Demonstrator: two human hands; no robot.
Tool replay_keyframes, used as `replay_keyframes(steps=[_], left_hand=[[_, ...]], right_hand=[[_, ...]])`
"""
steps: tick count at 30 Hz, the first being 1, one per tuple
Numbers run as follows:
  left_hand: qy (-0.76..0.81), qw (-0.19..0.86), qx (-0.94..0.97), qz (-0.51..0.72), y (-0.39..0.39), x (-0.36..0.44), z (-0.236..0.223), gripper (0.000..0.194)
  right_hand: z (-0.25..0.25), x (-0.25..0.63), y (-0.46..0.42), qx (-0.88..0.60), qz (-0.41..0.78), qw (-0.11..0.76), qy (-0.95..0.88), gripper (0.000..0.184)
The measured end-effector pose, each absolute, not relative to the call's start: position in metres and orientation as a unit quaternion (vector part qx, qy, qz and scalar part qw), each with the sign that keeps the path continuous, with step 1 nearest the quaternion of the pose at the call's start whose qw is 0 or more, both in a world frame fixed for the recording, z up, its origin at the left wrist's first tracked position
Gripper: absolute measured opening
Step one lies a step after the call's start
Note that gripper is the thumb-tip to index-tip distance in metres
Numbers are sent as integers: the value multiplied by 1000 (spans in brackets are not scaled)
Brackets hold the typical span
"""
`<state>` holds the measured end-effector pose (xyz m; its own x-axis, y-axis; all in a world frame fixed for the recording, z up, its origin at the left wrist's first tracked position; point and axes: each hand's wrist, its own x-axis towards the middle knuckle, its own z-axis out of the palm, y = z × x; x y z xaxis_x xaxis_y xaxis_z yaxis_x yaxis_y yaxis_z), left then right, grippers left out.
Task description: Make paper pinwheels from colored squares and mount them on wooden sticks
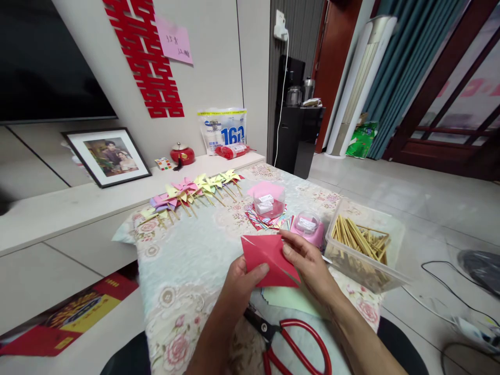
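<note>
A square of red paper is held up over the table in both hands, with cut lines running in from its corners. My left hand pinches its left edge, thumb on top. At the right edge, my right hand grips the paper between thumb and fingers. Under the paper lies a stack of light green paper sheets, partly covered by my right forearm. Scissors with red handles rest close below my hands, their blades partly hidden by my left wrist.
Several finished paper pinwheels on sticks line the table's far left side. A plastic box of bamboo sticks stands at right. A round transparent container sits on patterned paper strips, near a pink-based container. Behind is a white cabinet.
</note>
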<state>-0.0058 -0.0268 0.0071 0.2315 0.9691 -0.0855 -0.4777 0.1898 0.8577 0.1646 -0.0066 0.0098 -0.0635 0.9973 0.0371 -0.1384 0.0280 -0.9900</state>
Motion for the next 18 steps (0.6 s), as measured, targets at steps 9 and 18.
replay_keyframes(steps=[9,18], left_hand=[[361,713,420,430,-27,-17,-1,39],[367,686,375,505,-21,-13,-3,29]], right_hand=[[23,175,-9,-362,697,488,-381,49],[19,172,-3,-383,671,507,-382,39]])
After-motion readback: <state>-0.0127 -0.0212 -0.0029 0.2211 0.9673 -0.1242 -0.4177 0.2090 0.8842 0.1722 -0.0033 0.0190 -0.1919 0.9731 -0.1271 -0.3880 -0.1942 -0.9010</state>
